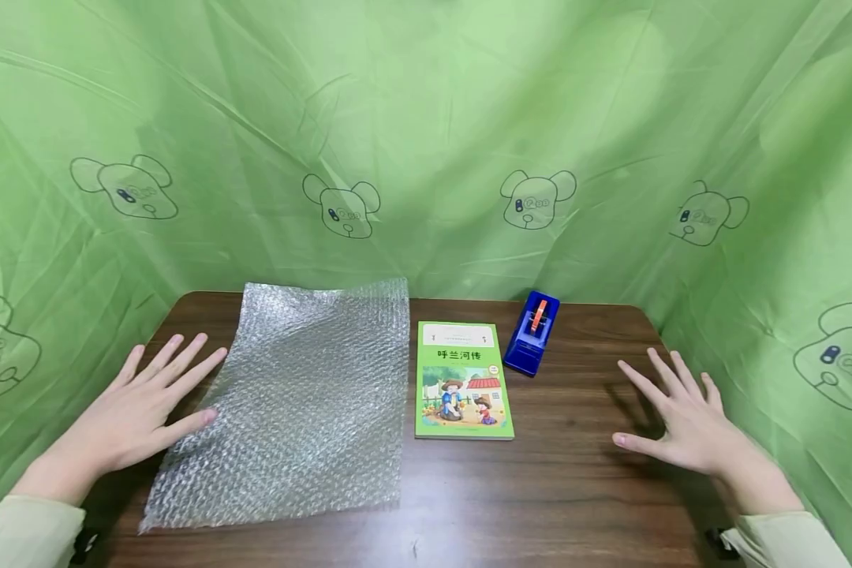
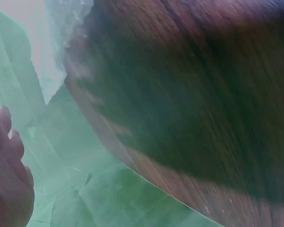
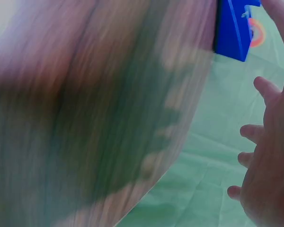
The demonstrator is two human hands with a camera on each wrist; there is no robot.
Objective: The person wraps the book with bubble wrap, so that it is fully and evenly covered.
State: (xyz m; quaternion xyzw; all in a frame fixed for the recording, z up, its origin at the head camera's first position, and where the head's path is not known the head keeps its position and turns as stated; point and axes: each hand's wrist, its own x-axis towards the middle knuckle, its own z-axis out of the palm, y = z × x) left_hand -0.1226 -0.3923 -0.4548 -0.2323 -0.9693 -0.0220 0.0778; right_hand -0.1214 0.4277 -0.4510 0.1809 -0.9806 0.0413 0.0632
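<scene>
Bubble wrap (image 1: 291, 402) lies flat at left of centre in the head view, our left hand (image 1: 145, 406) spread open at its left edge, thumb just touching it. Centre: book (image 1: 461, 380), closed, unwrapped, just right of the sheet and apart from it. Tape dispenser (image 1: 532, 333) sits behind the book's right corner, untouched. Lower right: our right hand (image 1: 681, 422) open, fingers splayed over bare table (image 1: 575, 489), holding nothing. We judge nothing started: no wrapping, no taping.
</scene>
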